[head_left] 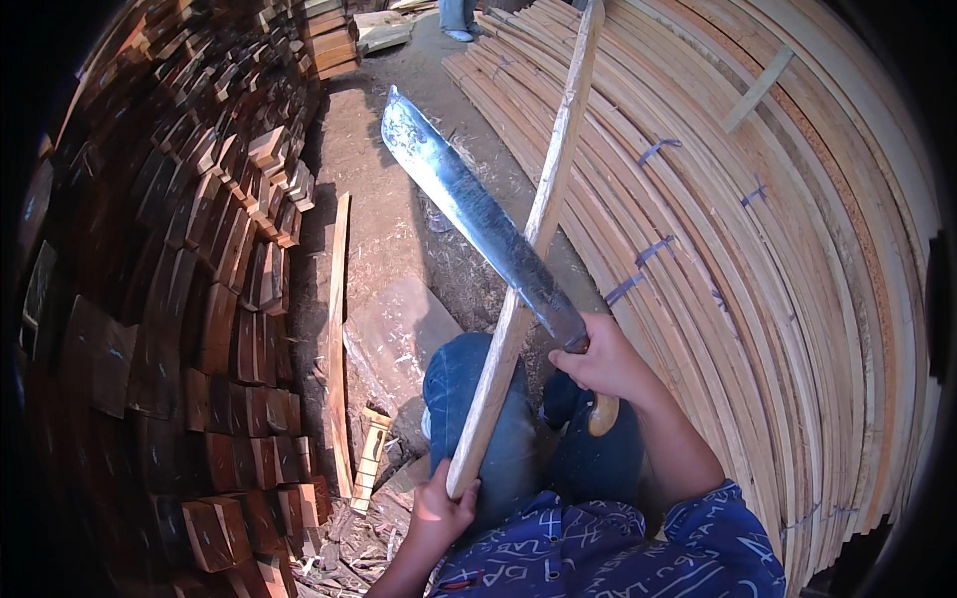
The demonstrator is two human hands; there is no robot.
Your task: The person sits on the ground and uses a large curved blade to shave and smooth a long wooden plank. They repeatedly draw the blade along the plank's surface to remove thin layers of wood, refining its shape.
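Observation:
My left hand [442, 510] is wrapped round the near end of a long, pale wooden stick [490, 402], which slants up and away to the far right. In my right hand [605, 361] is a machete [467, 204], gripped by its wooden handle, whose curved butt shows below the fist. Its broad, shiny blade points to the far left and crosses over the stick about midway. Whether the edge touches the wood or only passes above it, I cannot tell. Both hands are in front of my knees, which are in blue jeans.
Stacked wood blocks [224, 334] form a wall on the left. Bundled long timber strips [698, 209], tied with dark bands, fill the right. A thin plank [339, 344] and a short yellowish wood piece [372, 460] lie among shavings. Another person's leg [458, 18] stands at the far end.

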